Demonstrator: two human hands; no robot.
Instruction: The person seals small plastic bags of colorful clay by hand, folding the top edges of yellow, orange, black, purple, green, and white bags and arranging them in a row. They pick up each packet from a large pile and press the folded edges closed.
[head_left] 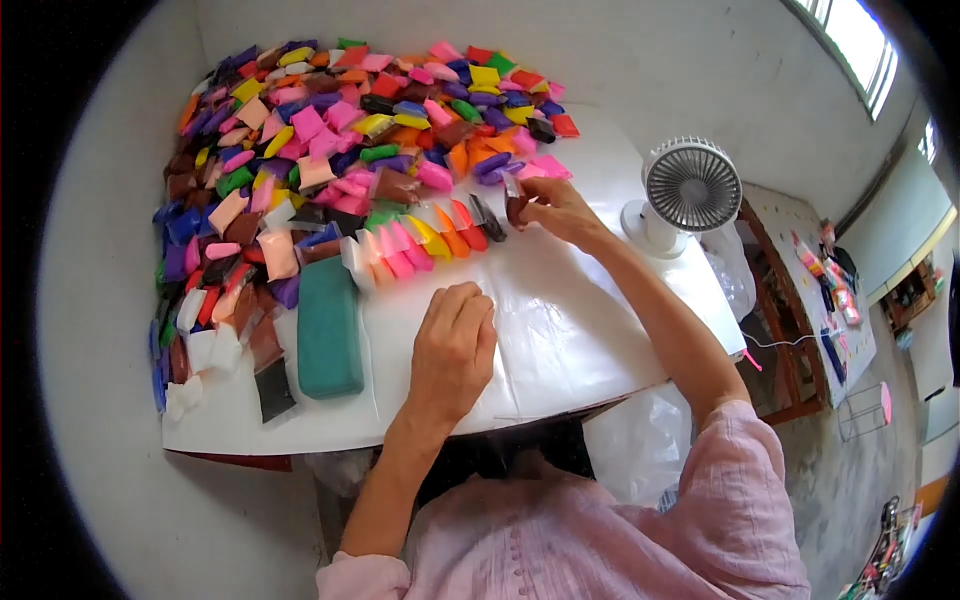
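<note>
My right hand [548, 208] is stretched out to the end of a row of small coloured clay packets [420, 240] and pinches a dark brown packet [515, 203] there. My left hand [455, 345] lies palm down, fingers together, on a clear plastic sheet [560, 320] spread over the white table [300, 425]; it holds nothing. The row runs from white and pink on the left to red and black on the right.
A big heap of coloured clay packets [330, 120] fills the table's far and left side. A large teal block [328, 328] lies left of my left hand. A small white fan [685, 190] stands at the right edge. Walls close in behind and left.
</note>
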